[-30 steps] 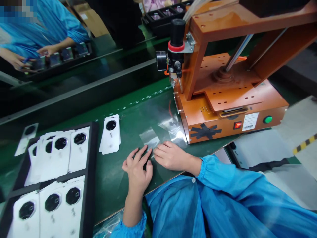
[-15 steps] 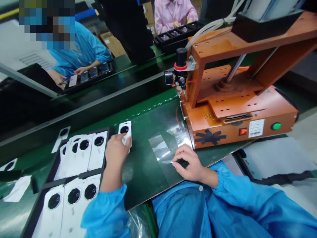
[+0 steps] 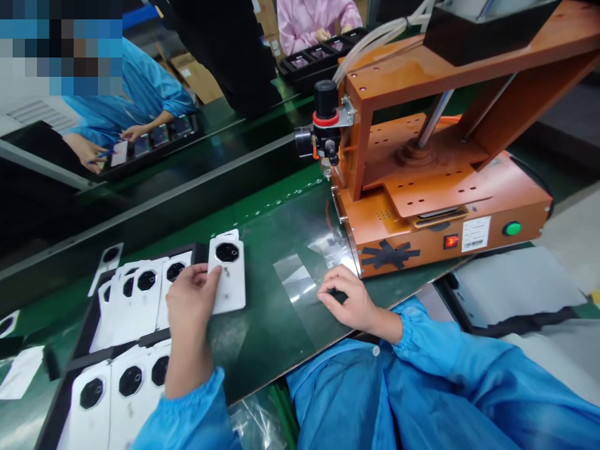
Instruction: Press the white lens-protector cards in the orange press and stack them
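Observation:
My left hand point(image 3: 190, 306) pinches the left edge of a white phone back panel point(image 3: 229, 287) between thumb and fingers. The panel has a black octagonal camera area near its top and is tilted a little; another white edge shows just behind it. My right hand point(image 3: 349, 297) is closed in a pinch above the bench, near a strip of clear film point(image 3: 295, 278). Whatever is between those fingertips is too small to make out. Left of my left hand stands a black tray point(image 3: 159, 336) holding several similar white phone back panels point(image 3: 131, 315), partly hidden by my arm.
An orange press machine point(image 3: 403, 244) with a black regulator point(image 3: 325, 119) stands at the right on the green bench point(image 3: 262, 350). White sheets point(image 3: 515, 287) lie at the lower right. Across the line, two co-workers sit behind black trays point(image 3: 152, 147).
My left hand has shifted left and toward me, bringing the phone back panel up into full view. My right hand stays pinched near the film. The whole view has shifted slightly.

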Demonstrator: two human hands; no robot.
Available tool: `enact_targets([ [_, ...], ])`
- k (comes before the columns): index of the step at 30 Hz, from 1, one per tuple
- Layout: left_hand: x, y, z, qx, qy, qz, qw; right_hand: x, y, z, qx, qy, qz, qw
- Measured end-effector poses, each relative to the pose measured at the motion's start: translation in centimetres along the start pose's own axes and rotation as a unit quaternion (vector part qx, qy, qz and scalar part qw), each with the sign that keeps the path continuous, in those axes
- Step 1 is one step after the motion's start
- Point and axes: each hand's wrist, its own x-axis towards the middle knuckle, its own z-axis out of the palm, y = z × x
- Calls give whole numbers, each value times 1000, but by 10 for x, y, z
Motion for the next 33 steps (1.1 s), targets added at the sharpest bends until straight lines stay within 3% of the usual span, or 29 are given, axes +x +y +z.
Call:
enact_targets([
  [2,-41,5,12,-133,-22,26,991,5,-2,0,28,9,67,997],
  [5,-105,19,42,-294,-94,43,950,20,0,4,57,20,144,988],
  [7,-135,29,60,-310,-124,36,942,30,6,10,55,21,173,983],
  [9,-152,36,70,-270,-126,45,954,37,12,16,39,18,193,980],
  [11,-158,38,71,-180,-101,80,975,41,17,20,20,14,202,979],
  [13,-161,33,68,-91,-42,140,985,43,19,22,4,16,202,979],
  [16,-166,22,67,-44,20,272,961,46,16,22,-14,12,192,981],
  [19,-174,15,75,-29,10,364,931,50,12,24,-54,-44,187,980],
  [26,-181,14,90,-32,20,355,934,57,10,36,-152,-170,186,956],
  [33,-179,14,89,-32,24,352,935,63,12,43,-184,-200,172,947],
])
